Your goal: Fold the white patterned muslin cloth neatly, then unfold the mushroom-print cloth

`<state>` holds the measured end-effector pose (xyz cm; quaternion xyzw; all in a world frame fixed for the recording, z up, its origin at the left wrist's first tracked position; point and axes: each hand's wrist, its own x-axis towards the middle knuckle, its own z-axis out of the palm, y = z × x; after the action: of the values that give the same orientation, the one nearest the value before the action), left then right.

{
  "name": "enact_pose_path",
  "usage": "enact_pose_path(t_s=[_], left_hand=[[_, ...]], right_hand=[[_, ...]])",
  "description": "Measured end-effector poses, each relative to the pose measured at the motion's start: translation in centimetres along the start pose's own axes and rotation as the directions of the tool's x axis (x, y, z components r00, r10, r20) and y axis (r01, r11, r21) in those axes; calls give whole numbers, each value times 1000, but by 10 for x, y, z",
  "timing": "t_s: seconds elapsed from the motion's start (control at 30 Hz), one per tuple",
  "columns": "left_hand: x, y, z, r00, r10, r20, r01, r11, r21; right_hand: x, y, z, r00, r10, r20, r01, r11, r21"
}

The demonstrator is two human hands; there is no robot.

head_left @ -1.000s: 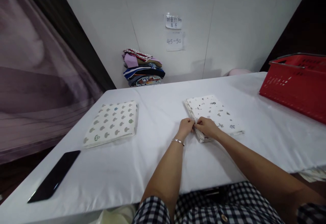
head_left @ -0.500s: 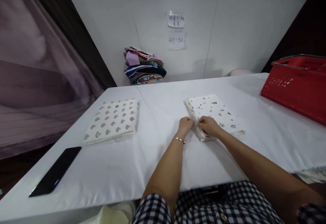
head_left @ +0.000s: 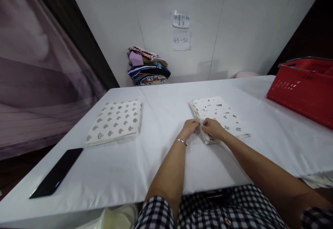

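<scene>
A folded white cloth with small grey leaf prints [head_left: 221,112] lies on the table in front of me, its layered edge facing left. At that edge, my right hand [head_left: 212,128] pinches the layers between thumb and fingers. Just left of it, my left hand [head_left: 191,126] is closed, its fingertips touching the same edge; the fingers partly hide what they grip. To the left rests another folded white cloth, printed with grey mushroom shapes [head_left: 116,121].
A white-covered table [head_left: 161,159] spans the view. On it are a black flat panel [head_left: 57,173] at the left and a red basket [head_left: 301,90] at the right. Beyond the far edge, a pile of folded fabrics [head_left: 148,69] stands against the wall.
My left hand has shifted slightly right, its fingertips now closer to the cloth's edge. My right hand stays at nearly the same spot. Both cloths lie where they were.
</scene>
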<state>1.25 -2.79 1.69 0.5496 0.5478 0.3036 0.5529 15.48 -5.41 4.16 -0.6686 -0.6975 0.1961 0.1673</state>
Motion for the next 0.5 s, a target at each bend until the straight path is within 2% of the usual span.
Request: enact_pose_path(t_s=[0.2,0.37,0.5], left_hand=[[1,-1,0,998,-29,-59,32,998,54],[2,-2,3,999,-45,-6,45,997,64],[3,-2,3,999,-47,23,46,997,70]], right_hand=[[-1,6,0,1000,15,13,-16,996,87],[0,4,-1,1000,8,16,-10,993,120],[-1,-6,-1,999,-53,14,51,994,96]])
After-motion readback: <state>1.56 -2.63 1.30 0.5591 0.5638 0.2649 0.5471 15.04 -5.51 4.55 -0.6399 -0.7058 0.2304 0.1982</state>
